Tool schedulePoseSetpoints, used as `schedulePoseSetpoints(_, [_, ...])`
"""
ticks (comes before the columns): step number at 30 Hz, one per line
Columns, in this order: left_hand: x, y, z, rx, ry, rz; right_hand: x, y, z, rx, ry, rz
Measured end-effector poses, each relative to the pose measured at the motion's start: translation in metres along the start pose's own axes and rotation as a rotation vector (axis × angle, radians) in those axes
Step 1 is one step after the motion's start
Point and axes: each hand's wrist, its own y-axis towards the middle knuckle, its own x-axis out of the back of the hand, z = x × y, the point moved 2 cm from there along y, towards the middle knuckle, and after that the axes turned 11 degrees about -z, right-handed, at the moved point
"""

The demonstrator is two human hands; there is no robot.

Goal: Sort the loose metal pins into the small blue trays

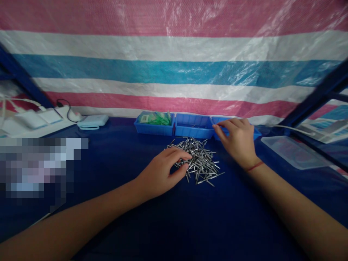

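A loose pile of silver blind rivets point(201, 159) lies on the dark blue tabletop. My left hand point(165, 170) rests at the pile's left edge, thumb and forefinger apart around a gap. Over the rightmost blue bin point(257, 135) is my right hand point(237, 141), a red cord on its wrist. Its fingers are bent, with the thumb and forefinger tips close together; anything between them is too small or hidden to make out. The middle blue bin point(193, 131) holds a few thin pieces on its floor.
A left blue bin point(154, 129) contains green plastic packets. A translucent lid point(295, 152) lies at right. Left stand a power strip point(65, 117) with plugs and a pale blue case point(94, 120). Striped sheeting point(174, 72) hangs behind, between blue frame posts point(24, 76).
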Motion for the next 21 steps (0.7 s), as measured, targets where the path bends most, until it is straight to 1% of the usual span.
schedulePoseSetpoints(2, [0.001,0.001,0.0,-0.042,0.037,0.048,0.003,-0.003,-0.001,0.005,0.019,-0.016])
schedulePoseSetpoints(4, [0.003,0.002,0.001,-0.08,0.087,0.098,0.007,-0.008,0.005,-0.004,0.091,-0.018])
schedulePoseSetpoints(10, [0.01,0.005,0.002,-0.185,0.225,0.244,0.011,-0.026,0.043,-0.019,0.404,0.058])
schedulePoseSetpoints(13, [0.01,0.005,0.003,-0.184,0.304,0.263,0.011,-0.031,0.056,-0.028,0.489,0.098])
schedulePoseSetpoints(16, [0.01,0.005,0.007,-0.159,0.339,0.267,0.013,-0.032,0.058,-0.035,0.506,0.1])
schedulePoseSetpoints(21, [0.014,0.005,0.012,-0.174,0.362,0.353,0.01,-0.031,0.051,-0.117,0.519,0.079])
